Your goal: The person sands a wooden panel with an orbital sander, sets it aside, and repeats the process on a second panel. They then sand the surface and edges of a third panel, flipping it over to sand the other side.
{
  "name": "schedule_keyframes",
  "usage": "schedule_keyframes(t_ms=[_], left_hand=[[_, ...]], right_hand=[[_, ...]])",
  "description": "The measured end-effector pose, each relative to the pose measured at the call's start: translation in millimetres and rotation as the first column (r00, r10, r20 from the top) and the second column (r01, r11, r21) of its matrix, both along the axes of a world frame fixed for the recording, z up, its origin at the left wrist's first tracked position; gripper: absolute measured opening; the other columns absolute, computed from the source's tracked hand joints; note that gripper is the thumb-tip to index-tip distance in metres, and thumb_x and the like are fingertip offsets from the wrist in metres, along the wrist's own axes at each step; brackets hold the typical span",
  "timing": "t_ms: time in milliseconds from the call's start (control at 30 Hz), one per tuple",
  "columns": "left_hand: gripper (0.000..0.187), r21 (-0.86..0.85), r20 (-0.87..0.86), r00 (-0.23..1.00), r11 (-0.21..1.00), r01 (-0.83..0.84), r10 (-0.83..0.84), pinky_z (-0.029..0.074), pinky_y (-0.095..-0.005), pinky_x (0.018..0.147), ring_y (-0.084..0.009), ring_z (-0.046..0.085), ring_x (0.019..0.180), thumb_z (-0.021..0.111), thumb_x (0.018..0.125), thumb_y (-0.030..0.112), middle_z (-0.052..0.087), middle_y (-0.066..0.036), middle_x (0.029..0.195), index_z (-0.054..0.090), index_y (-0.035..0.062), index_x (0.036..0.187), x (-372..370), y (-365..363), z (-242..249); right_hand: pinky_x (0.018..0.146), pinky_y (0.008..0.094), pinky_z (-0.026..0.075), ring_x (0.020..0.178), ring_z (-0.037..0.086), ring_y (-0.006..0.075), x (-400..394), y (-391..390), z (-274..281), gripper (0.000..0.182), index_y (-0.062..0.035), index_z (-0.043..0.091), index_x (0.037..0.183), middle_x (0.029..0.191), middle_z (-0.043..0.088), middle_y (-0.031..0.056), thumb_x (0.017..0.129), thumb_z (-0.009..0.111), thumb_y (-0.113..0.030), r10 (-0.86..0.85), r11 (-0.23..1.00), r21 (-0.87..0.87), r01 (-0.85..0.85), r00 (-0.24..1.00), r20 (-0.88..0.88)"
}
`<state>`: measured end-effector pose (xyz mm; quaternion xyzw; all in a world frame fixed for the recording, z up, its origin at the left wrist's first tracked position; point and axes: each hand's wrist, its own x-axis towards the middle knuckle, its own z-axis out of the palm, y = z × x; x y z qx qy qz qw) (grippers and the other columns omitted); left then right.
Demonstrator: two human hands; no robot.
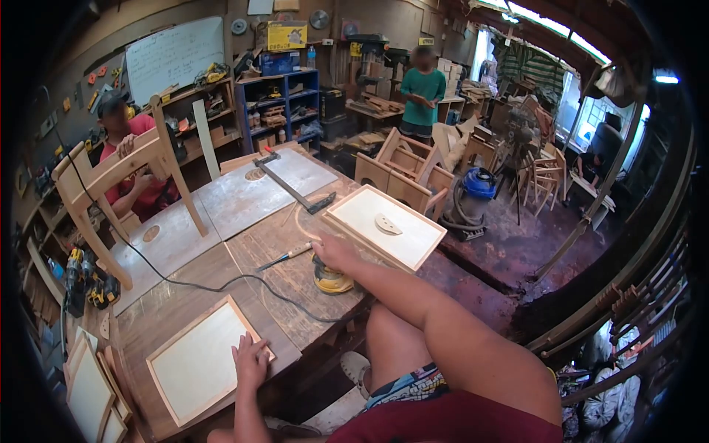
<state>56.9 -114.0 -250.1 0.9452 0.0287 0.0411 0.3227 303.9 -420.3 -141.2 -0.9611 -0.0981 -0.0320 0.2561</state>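
My right hand (336, 253) is closed over the top of a yellow and black power sander (332, 279), which stands at the table's near edge. My left hand (251, 360) lies with its fingers spread on the right border of a wood-framed panel (201, 362). A chisel-like tool (284, 256) with a wooden handle lies just left of the sander. Another framed panel (384, 225), with a half-round wooden piece (388, 224) on it, rests at the table's right side. A black cord (214, 283) runs across the tabletop.
A clamp (288, 181) lies on the metal-topped part of the table (244, 193). At the left, a co-worker (129, 159) is behind a wooden frame (125, 166). More panels (88, 387) lean at the lower left. Another person (423, 92) stands behind wooden furniture (406, 170) and a blue-topped vacuum (476, 188).
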Motion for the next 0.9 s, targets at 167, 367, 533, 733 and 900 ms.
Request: schedule_keyframes(t_ms=[167, 367, 533, 733, 900], left_hand=[[0.037, 0.004, -0.005, 1.000, 1.000, 0.006, -0.006, 0.012, -0.0553, 0.127, -0.0398, 0.030, 0.154, 0.070, 0.092, 0.018, 0.038, -0.026, 0.161, 0.072, 0.0164, 0.129, -2, -1, 3], [0.034, 0.006, 0.022, 1.000, 1.000, 0.006, -0.006, 0.013, -0.0563, 0.126, -0.0404, 0.032, 0.153, 0.066, 0.095, 0.015, 0.039, -0.025, 0.161, 0.072, 0.0167, 0.128, -4, -2, 2], [0.033, 0.033, 0.029, 1.000, 0.999, -0.002, 0.001, 0.014, -0.0571, 0.126, -0.0414, 0.033, 0.152, 0.062, 0.097, 0.011, 0.040, -0.025, 0.160, 0.072, 0.0175, 0.127, -2, -2, -2], [0.034, 0.017, 0.033, 0.999, 1.000, 0.007, -0.007, 0.014, -0.0578, 0.126, -0.0418, 0.033, 0.152, 0.065, 0.094, 0.015, 0.041, -0.027, 0.159, 0.072, 0.0180, 0.127, -1, 0, -4], [0.041, 0.022, 0.023, 0.999, 0.999, 0.031, -0.031, 0.013, -0.0594, 0.125, -0.0431, 0.032, 0.152, 0.069, 0.089, 0.023, 0.042, -0.027, 0.159, 0.071, 0.0205, 0.130, -4, 1, 5]], right_hand=[[0.103, 0.0515, 0.049, 0.122, 0.062, 0.0399, -1, 0, 3, 0.063, -0.0194, 0.043, 0.153, 0.130, 0.066, 0.0224, 0.100, 0.054, -0.052, -0.015, 1.000, 0.019, 0.015, 1.000, 0.014], [0.103, 0.0529, 0.049, 0.122, 0.062, 0.0425, -5, 0, 10, 0.069, -0.0177, 0.036, 0.157, 0.132, 0.065, 0.0251, 0.100, 0.055, -0.052, 0.016, 1.000, 0.007, -0.016, 1.000, 0.016], [0.102, 0.0524, 0.049, 0.121, 0.063, 0.0396, -7, 0, 10, 0.067, -0.0162, 0.040, 0.155, 0.130, 0.066, 0.0225, 0.100, 0.054, -0.052, 0.011, 1.000, 0.011, -0.011, 1.000, 0.017], [0.103, 0.0520, 0.049, 0.123, 0.063, 0.0394, -6, 0, 10, 0.070, -0.0148, 0.038, 0.157, 0.132, 0.066, 0.0225, 0.100, 0.055, -0.052, 0.008, 1.000, -0.020, -0.008, 1.000, -0.005], [0.104, 0.0508, 0.049, 0.123, 0.063, 0.0393, 2, 4, 4, 0.068, -0.0131, 0.042, 0.154, 0.134, 0.065, 0.0234, 0.100, 0.055, -0.051, 0.047, 0.999, 0.026, -0.047, 0.999, -0.007]])
